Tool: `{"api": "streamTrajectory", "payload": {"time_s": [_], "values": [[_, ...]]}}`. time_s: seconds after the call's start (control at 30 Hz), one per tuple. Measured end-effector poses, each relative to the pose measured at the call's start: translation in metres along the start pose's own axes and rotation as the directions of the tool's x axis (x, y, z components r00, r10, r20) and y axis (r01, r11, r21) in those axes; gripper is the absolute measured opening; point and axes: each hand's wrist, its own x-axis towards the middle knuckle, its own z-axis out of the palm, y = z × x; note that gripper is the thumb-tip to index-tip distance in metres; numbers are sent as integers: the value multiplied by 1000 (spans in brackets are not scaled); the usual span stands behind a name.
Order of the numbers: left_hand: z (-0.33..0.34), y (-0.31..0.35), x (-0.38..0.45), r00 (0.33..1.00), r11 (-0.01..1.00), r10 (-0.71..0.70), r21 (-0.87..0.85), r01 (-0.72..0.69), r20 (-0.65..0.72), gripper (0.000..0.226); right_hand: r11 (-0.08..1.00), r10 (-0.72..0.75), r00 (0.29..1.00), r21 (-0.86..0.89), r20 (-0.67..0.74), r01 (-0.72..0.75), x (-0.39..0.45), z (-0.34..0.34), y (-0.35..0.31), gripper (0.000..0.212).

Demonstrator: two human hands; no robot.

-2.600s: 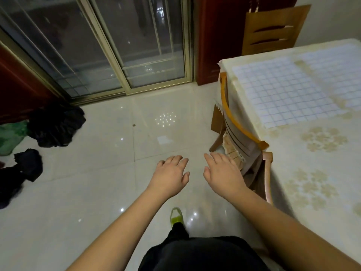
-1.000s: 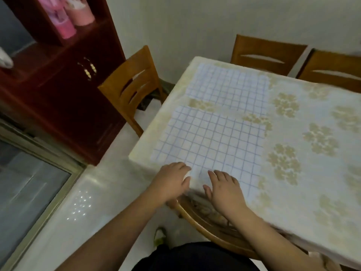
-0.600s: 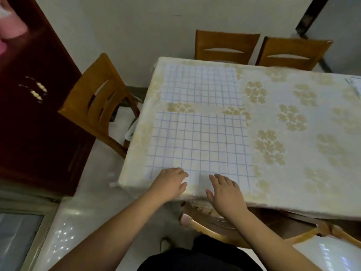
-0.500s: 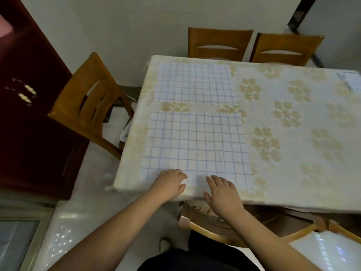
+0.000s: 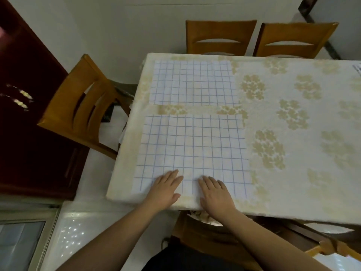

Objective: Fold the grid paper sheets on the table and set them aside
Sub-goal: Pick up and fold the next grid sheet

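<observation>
Not gripping anything yet: left hand (image 5: 165, 189) and right hand (image 5: 214, 192) both lying flat, fingers straight, pressing on near edge of near grid sheet (image 5: 193, 151). Nothing pinched, nothing lifted.

Near grid sheet lying flat and unfolded on left part of table (image 5: 293, 192), its near edge running close to the table's near edge. Far grid sheet (image 5: 193, 83) lying flat just beyond it, also unfolded, narrow strip of floral tablecloth showing between the two, not touching. Small white item (image 5: 357, 68) poking in at far right edge of frame, cut off, possibly another sheet; cannot tell.

Judging step in hand: starting first fold on near sheet. Task looking barely begun, with both sheets still flat.

Doing it well, as a judgement:
- Sliding hands apart toward the near corners before lifting; gripping mid-edge risks sagging corners and a skewed fold.
- Pinching thumb under, fingers on top; dragging the edge slightly off the table lip if it won't lift.
- Carrying near edge to far edge, lining up corners and grid lines before creasing.
- Holding matched corners with one hand, running the other along the fold from centre outward.
- Keeping clear of far sheet, since sliding the near one could nudge it.

Writing and brands: none readable. Sheets showing only blue ruled squares; tablecloth carrying only a pale gold flower pattern.
</observation>
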Motion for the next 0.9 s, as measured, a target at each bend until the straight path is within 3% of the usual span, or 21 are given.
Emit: {"api": "streamTrajectory", "payload": {"time_s": [0.17,0.4,0.5,0.6,0.73,0.9], "values": [[24,0,-2,998,998,-62,-7,62,-14,67,1000,-29,999,3,37,29,11,9,12,67],[25,-9,3,995,999,-20,-47,16,-99,52,999,-44,997,-5,57,44,16,17,9,64],[17,-17,3,978,986,-145,-103,131,-151,49,1000,-29,997,-10,75,30,17,20,9,64],[18,-31,1,901,902,-413,-197,384,-134,53,1000,-24,997,-16,77,25,17,22,11,61],[22,-39,-8,679,661,-731,-316,681,-65,59,999,-20,996,-39,91,24,17,24,10,61],[29,-35,-9,674,644,-737,-341,685,-40,59,998,-25,998,-58,62,29,19,29,7,59]]}}
